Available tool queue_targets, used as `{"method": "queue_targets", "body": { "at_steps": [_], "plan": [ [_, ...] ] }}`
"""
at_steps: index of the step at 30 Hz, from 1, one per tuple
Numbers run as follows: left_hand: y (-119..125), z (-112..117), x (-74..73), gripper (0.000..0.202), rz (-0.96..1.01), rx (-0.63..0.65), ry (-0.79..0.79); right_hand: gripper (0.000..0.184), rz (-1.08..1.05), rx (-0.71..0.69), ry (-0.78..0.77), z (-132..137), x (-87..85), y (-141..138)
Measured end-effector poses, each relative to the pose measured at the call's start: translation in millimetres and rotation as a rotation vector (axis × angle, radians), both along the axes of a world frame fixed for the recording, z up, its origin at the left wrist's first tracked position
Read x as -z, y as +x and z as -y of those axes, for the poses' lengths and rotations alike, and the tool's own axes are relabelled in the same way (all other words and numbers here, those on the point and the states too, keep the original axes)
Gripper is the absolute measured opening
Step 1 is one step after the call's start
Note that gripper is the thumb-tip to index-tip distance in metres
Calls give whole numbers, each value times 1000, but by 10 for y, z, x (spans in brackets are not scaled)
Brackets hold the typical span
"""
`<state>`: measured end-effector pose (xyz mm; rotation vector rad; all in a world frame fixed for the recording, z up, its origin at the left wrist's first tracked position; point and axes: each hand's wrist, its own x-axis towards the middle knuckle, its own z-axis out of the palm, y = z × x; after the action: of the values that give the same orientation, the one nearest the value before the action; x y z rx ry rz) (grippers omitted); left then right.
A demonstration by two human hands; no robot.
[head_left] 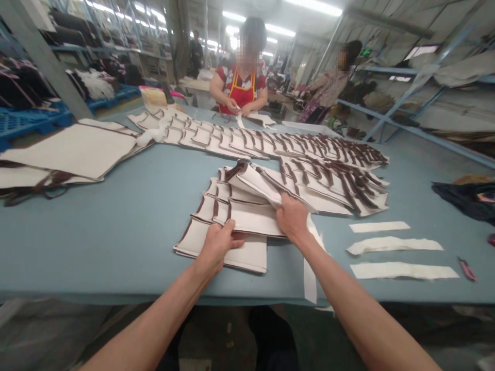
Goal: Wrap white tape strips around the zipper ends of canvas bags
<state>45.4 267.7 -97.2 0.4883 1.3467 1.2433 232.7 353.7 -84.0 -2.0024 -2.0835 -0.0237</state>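
A fanned stack of cream fabric pieces with brown trim point(232, 206) lies on the blue table point(127, 226) in front of me. My left hand point(218, 242) rests on the nearest piece, fingers curled over its edge. My right hand point(292, 216) pinches and lifts the corner of an upper piece point(255, 183), which curls upward. A cream strip point(309, 273) hangs over the table's front edge below my right wrist.
Long rows of overlapped trimmed pieces point(301, 147) cover the far side. Three cream strips point(394, 245) and a small pink tool point(467, 269) lie at right, dark cloth point(464, 198) beyond. Larger cream panels point(73, 149) lie at left. A person in a red apron point(242, 87) handles fabric opposite.
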Motion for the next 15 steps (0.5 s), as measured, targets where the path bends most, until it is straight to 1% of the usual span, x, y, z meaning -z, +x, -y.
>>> {"method": "queue_targets", "body": {
  "at_steps": [2,3,6,7,8,10,12,13,15],
  "plan": [
    [3,-21,-27,14,-6,6,-4,34,12,-58,-26,77,-62,-28],
    [9,-30,-36,15,-8,12,-1,37,12,-84,-33,107,-88,-46],
    [20,-45,-44,19,-8,46,-4,57,-7,-105,-45,127,-128,-122],
    [18,-49,-45,19,-7,61,-12,59,-22,-94,-54,106,-125,-146],
    [14,-52,-44,18,-5,76,-23,57,-45,-77,-66,72,-116,-163],
    [5,-61,-41,16,-3,99,-42,41,-119,-42,-86,-22,-86,-162],
    [-1,-75,-29,20,-6,106,-57,26,-237,-16,-76,-138,-58,-112],
    [-3,-82,-20,22,-10,107,-64,23,-313,-2,-55,-198,-53,-76],
    [-2,-97,2,24,-17,113,-76,25,-502,27,20,-313,-68,-4]
  ]
}}
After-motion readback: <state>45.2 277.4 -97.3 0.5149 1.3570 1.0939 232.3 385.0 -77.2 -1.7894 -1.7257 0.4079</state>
